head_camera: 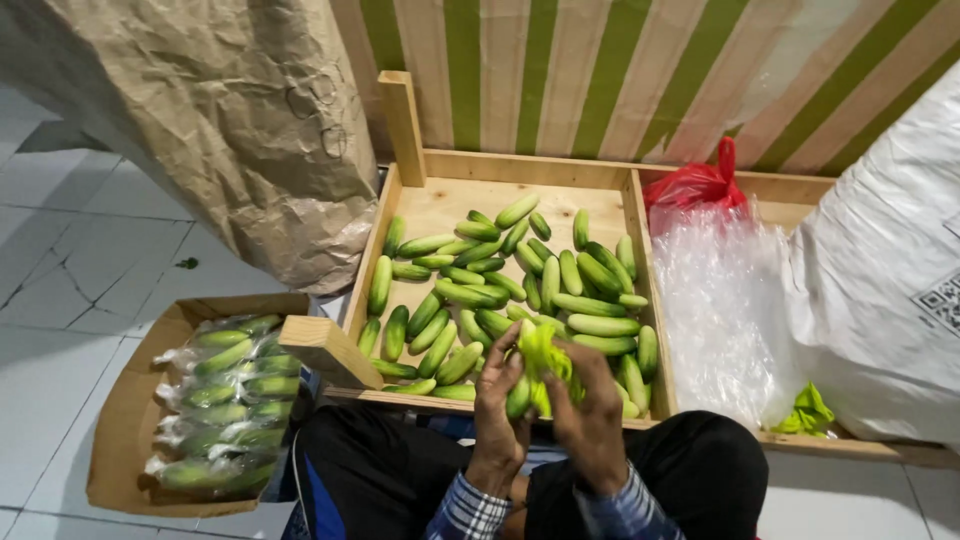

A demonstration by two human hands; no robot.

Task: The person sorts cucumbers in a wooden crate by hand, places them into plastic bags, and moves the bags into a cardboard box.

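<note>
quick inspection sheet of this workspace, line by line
surface: wooden crate on a white tiled floor
job's things: loose cucumbers fill the crate; a cucumber and a yellow-green strip in the hands
clutter: cardboard box of bagged cucumbers, clear plastic bags, red bag, white sack, brown paper
grippers: left hand and right hand both closed on the cucumber and strip
cables: nothing seen
surroundings: green striped wall

cardboard box (125,420) of bagged cucumbers, left | white sack (880,290), right
</note>
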